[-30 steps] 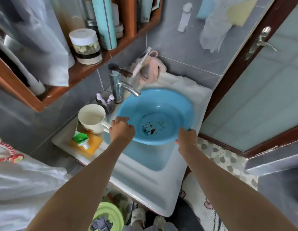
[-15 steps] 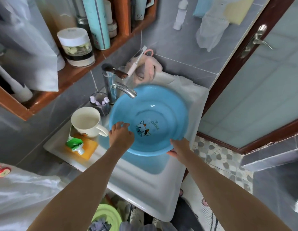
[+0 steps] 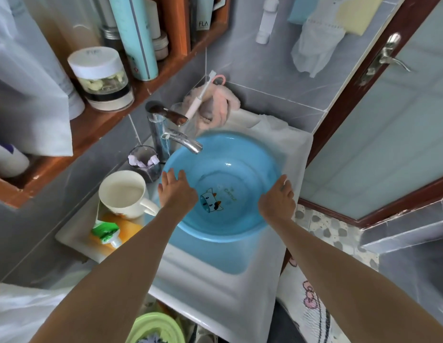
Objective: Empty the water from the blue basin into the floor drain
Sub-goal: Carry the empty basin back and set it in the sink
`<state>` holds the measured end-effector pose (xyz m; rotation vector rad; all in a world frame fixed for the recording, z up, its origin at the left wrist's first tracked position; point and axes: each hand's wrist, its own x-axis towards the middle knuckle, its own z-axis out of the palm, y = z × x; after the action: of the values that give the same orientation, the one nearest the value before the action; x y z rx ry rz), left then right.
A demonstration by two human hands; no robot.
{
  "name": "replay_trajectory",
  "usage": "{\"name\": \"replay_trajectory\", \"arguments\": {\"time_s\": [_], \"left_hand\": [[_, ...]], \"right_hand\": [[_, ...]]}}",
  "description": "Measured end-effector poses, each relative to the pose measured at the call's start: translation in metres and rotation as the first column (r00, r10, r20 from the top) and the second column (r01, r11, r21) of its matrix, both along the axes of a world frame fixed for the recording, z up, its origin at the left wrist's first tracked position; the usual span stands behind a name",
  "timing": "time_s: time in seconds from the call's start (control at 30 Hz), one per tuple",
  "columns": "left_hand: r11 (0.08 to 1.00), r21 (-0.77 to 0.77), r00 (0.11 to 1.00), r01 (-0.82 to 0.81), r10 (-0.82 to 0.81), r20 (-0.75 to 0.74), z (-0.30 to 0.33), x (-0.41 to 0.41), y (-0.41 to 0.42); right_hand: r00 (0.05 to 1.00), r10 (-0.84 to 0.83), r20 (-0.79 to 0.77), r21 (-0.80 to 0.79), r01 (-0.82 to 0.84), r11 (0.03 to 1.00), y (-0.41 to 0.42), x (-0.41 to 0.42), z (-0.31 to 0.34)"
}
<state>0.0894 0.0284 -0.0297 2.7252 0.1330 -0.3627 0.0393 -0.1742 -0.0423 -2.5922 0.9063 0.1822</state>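
A cramped grey-tiled bathroom is seen from above, the white sink (image 3: 210, 288) nearest. Just beyond, the blue basin (image 3: 230, 184) is seated in the sink, under the tap (image 3: 183, 142). The left hand (image 3: 177, 191) is spread at the left rim, the right hand (image 3: 277, 199) at the right rim; neither grip is closed. Both rims should be clasped firmly and the basin lifted level, clear of the tap and the mug (image 3: 123, 194), so nothing is slopped.

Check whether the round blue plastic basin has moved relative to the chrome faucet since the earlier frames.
Yes. The round blue plastic basin has slid back and lower under the chrome faucet, whose spout now overhangs it.
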Motion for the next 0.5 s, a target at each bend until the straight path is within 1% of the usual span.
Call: {"name": "replay_trajectory", "arguments": {"time_s": [0.07,0.17,0.27,0.37,0.5], "left_hand": [[1.000,0.020,0.999,-0.023,0.023,-0.028,-0.002,0.009,-0.002],[0.997,0.058,0.997,-0.051,0.054,-0.050,-0.009,0.018,-0.005],[0.992,0.116,0.996,-0.055,0.062,-0.064,-0.017,0.020,-0.008],[0.980,0.190,0.998,-0.059,0.065,-0.026,-0.024,0.019,-0.010],[0.970,0.236,0.998,-0.058,0.051,0.034,-0.035,0.012,-0.010]], "right_hand": [[0.999,0.044,0.014,-0.025,-0.043,0.999,-0.004,0.010,-0.005],[0.997,0.065,0.029,-0.047,-0.064,0.997,-0.007,0.020,-0.013],[0.996,0.093,-0.005,-0.096,-0.093,0.991,-0.008,0.021,-0.023],[0.993,0.114,0.019,-0.108,-0.111,0.988,-0.014,0.022,-0.031],[0.990,0.127,0.068,-0.114,-0.119,0.986,-0.014,0.020,-0.037]]}}
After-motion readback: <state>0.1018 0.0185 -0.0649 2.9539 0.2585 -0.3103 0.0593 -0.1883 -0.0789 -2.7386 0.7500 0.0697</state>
